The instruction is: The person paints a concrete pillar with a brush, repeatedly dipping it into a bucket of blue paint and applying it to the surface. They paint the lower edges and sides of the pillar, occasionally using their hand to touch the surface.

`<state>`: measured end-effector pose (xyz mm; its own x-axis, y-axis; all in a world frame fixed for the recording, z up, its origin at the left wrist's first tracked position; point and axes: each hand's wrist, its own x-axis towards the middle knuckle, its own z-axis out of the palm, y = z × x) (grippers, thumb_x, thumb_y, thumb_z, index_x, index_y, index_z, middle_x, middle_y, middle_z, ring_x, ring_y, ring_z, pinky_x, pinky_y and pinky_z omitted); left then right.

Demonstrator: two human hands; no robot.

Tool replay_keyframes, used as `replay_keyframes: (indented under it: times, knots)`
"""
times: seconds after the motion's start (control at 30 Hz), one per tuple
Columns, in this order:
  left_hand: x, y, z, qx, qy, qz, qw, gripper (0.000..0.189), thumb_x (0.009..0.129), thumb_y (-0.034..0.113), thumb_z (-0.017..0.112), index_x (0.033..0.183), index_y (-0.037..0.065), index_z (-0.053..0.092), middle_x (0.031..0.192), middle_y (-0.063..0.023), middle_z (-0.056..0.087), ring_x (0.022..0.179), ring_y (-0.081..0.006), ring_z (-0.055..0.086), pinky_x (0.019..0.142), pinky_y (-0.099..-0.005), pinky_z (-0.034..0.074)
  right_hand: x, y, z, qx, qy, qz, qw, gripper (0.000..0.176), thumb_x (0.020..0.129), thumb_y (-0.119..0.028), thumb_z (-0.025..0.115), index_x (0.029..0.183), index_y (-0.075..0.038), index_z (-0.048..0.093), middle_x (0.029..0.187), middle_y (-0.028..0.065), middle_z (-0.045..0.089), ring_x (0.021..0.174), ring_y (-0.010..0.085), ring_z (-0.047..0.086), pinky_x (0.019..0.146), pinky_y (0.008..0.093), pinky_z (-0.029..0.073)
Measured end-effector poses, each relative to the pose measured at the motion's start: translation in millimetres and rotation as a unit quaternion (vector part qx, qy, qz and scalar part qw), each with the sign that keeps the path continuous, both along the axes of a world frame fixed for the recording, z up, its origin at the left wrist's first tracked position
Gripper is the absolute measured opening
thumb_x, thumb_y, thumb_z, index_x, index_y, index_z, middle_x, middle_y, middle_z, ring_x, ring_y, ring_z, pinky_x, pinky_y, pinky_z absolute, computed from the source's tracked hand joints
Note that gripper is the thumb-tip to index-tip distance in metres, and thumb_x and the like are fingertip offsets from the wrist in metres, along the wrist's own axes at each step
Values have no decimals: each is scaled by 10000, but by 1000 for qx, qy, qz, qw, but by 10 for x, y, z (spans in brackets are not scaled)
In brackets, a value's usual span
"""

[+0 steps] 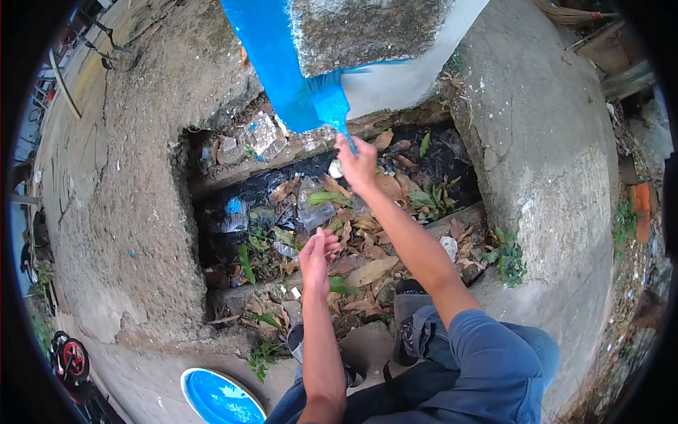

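My right hand (357, 162) grips the handle of a paintbrush (332, 106). The brush is coated in bright blue paint, and its bristles press against the lower edge of a painted block (282, 85). Blue covers the block's left and lower-left border; white (385, 88) shows on the right, around a bare rough stone face (367, 35). My left hand (318, 258) hovers over the leaf-filled pit with its fingers loosely curled, and I see nothing in it. Down by my feet sits a white-rimmed tub of blue paint (222, 397).
Dry leaves (371, 272), plastic scraps and dark water fill the sunken pit below my hands. Rough concrete (134, 212) borders it on the left, and a concrete slab (547, 141) on the right. A red-and-black wheel (72, 359) stands at lower left.
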<state>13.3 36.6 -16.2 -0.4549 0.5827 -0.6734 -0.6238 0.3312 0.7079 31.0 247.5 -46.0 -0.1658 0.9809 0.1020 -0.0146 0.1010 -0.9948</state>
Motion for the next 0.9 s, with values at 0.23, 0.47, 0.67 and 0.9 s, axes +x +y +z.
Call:
replay_keyframes:
  times: [0.23,0.47,0.67,0.9]
  knots:
    - [-8,-27,-8,15,1,13,1000,348,920,379,553,1011,58,649,839,3,649,725,-51,576,605,-191,398,779,804,104,-116,88,-111,983,262,876,-254,629,776,-13,630,550,-25,486,430,34,394,376,209,260]
    - [28,-66,-81,18,-4,2,1000,357,920,385,552,1017,55,650,844,6,647,730,-53,571,627,-198,406,1112,1043,250,-167,206,-204,942,292,903,-263,580,770,-3,577,523,-7,457,386,55,381,339,227,243]
    - [37,-46,-93,19,0,-11,1000,361,921,384,550,1020,51,646,843,1,645,734,-56,568,630,-204,413,620,675,61,-74,-12,-133,988,276,883,-265,593,736,-42,661,560,-10,557,485,87,475,451,275,346]
    - [30,-19,-25,32,-7,-4,999,352,926,372,545,1012,45,643,839,-3,648,722,-59,575,618,-199,413,177,-120,-59,61,-114,37,991,353,857,-312,608,695,2,607,495,80,491,466,152,469,477,346,372]
